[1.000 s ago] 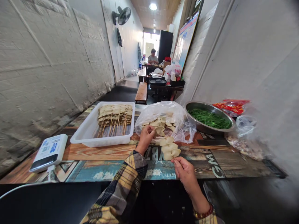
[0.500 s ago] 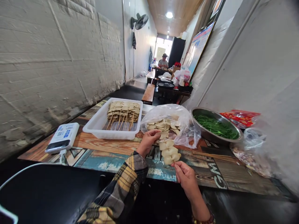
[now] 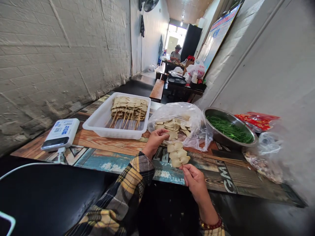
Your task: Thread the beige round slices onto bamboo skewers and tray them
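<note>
Skewer of slices (image 3: 178,154) near table edge (image 3: 169,179)

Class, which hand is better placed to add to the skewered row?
Probably the left hand: it pinches a loose slice near the far end of the skewered row; the right hand holds its near end.

Your left sleeve (image 3: 123,193) is a loose, creased plaid of yellow, black and grey crossed by thin pale lines, your right sleeve (image 3: 216,232) matches it, and your right hand (image 3: 196,181) wears a dark red bracelet (image 3: 212,226) with gold-coloured beads.
</note>
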Action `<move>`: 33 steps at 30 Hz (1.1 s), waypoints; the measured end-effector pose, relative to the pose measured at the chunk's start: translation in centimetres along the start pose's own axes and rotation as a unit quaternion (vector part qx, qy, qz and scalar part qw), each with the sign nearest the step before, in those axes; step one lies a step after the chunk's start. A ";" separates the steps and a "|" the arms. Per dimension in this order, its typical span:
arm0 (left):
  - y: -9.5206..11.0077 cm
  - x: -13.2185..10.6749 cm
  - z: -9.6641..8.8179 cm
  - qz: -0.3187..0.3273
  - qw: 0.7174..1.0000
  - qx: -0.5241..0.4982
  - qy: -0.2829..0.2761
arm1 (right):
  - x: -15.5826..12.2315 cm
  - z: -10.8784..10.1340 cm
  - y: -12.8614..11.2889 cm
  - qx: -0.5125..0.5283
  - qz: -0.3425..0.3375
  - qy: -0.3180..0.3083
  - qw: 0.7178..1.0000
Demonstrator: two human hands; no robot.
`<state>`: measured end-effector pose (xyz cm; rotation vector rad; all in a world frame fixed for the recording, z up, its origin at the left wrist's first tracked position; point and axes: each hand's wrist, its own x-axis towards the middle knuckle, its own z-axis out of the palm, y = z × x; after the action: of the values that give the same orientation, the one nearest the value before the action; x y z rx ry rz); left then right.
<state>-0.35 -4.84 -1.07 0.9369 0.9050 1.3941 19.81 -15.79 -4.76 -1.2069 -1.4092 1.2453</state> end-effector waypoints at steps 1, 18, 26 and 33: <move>0.0 0.0 0.0 0.000 1.000 0.000 0.000 | 0.0 0.0 0.0 0.001 0.000 0.000 1.000; 0.1 -0.1 0.0 0.024 1.000 0.006 0.001 | 0.2 0.3 0.1 -0.002 0.013 0.008 1.000; -0.3 0.0 -0.2 0.046 0.998 0.034 -0.009 | 0.3 0.5 -0.4 -0.001 0.016 0.019 1.000; -0.1 -0.1 -0.1 0.046 0.997 0.052 -0.038 | 0.4 0.6 -0.4 -0.011 0.006 0.028 1.000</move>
<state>-0.43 -4.96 -1.25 1.1155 0.8934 1.3900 19.07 -15.53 -4.41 -1.2573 -1.3793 1.1994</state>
